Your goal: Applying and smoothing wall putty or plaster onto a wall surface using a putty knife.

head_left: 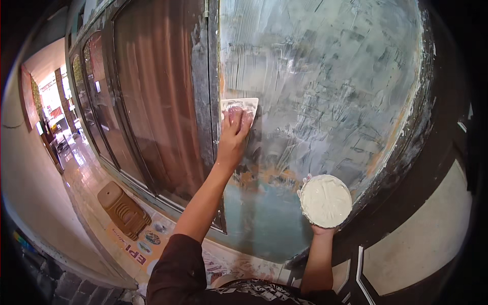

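Observation:
My left hand (235, 124) is closed on a flat white putty spreader (248, 103). The spreader lies against the wall (315, 86), close by the upright edge of the window frame. Whitish smears coat my fingers. Lower right, my right hand (321, 230) holds up a round tub of creamy white putty (327, 201). That hand is mostly hidden under the tub, though fingertips show at its left rim. Streaky grey-white putty covers much of the wall, with orange-brown patches and a plain blue-green band below.
Left of the wall is a dark-framed window (157, 96) with brown curtains behind its glass. A stack of brown plastic stools (122, 208) stands on the floor by a printed sheet (137, 249). Dark panelling with pale insets (422, 234) is on the right.

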{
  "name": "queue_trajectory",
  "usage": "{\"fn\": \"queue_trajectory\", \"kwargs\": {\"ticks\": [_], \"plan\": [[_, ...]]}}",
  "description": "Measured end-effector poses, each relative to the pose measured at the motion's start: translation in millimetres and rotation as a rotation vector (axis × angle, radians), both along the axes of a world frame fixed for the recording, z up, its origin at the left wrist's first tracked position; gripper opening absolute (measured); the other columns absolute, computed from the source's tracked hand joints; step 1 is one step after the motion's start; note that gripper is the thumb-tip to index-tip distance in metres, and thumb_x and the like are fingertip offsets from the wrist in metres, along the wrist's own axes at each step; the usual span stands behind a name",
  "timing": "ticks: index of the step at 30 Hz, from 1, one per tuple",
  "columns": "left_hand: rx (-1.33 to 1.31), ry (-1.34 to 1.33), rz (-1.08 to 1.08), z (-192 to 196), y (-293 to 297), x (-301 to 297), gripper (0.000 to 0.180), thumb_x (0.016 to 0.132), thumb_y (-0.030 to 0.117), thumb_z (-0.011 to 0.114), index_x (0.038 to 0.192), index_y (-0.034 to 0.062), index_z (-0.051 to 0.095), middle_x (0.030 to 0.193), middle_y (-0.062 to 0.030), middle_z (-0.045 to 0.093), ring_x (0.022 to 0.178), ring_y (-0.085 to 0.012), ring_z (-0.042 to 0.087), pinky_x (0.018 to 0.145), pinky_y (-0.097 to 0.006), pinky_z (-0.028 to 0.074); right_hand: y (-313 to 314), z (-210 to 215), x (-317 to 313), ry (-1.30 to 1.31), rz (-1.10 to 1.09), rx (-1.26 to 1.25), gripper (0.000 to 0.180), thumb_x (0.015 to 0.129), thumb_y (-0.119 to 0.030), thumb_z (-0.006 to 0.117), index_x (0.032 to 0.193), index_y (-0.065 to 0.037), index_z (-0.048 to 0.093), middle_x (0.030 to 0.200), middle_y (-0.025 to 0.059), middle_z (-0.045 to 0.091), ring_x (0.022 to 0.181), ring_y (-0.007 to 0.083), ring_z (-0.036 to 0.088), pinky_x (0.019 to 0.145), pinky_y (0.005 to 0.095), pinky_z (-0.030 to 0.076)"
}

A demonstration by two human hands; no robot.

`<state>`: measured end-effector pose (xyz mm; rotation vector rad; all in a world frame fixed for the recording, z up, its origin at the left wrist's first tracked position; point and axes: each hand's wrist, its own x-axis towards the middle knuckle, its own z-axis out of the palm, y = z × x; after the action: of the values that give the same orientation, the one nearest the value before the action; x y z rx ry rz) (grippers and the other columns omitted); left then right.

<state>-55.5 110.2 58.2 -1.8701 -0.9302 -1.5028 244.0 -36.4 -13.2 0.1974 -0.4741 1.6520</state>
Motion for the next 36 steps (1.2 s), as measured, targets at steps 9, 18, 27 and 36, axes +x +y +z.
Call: {"fn": "queue_trajectory", "kwargs": {"ticks": [9, 18, 27, 36], "plan": [[-0.054, 0.139, 0.102, -63.9, 25.2, -3.9, 0.06, 0.083, -0.004, 0.054, 0.141, 0.01, 0.055, 0.156, -0.0147, 0.04, 0.141, -0.0595, 0.027, 0.112, -0.066, 0.031, 4.4, 7.3, 6.4, 0.086, -0.002, -0.12, 0.07, 0.097, -0.052, 0.048, 0.149, -0.006, 0.042, 0.157, 0.0209, 0.035, 0.143, 0.0422, 0.035, 0.119, 0.0651, 0.022], [-0.058, 0.068, -0.035, -28.4, -18.2, -6.4, 0.058, 0.083, -0.008, 0.055, 0.137, 0.0117, 0.058, 0.152, -0.0201, 0.043, 0.136, -0.0553, 0.038, 0.113, -0.058, 0.034, 2.9, 4.7, -6.8, 0.025, 0.003, -0.02, 0.068, 0.096, -0.051, 0.052, 0.147, -0.006, 0.046, 0.156, 0.021, 0.037, 0.143, 0.0423, 0.035, 0.119, 0.0642, 0.023], [-0.168, 0.129, 0.027, -66.5, 14.5, 10.0, 0.061, 0.081, -0.007, 0.052, 0.14, 0.0105, 0.055, 0.155, -0.0159, 0.041, 0.139, -0.0595, 0.028, 0.115, -0.06, 0.03, -2.3, -4.7, 2.2, 0.031, -0.076, -0.106, 0.069, 0.097, -0.054, 0.048, 0.147, -0.006, 0.045, 0.157, 0.0209, 0.036, 0.144, 0.043, 0.034, 0.118, 0.0662, 0.022], [-0.067, -0.016, -0.07, -29.4, -32.1, -1.4, 0.062, 0.081, -0.01, 0.053, 0.139, 0.0128, 0.057, 0.155, -0.0198, 0.04, 0.141, -0.0515, 0.035, 0.115, -0.056, 0.032, -1.3, -8.2, 4.6, -0.03, -0.033, 0.032, 0.07, 0.097, -0.052, 0.047, 0.147, -0.004, 0.043, 0.155, 0.0211, 0.039, 0.142, 0.0419, 0.037, 0.12, 0.0621, 0.022]]}}
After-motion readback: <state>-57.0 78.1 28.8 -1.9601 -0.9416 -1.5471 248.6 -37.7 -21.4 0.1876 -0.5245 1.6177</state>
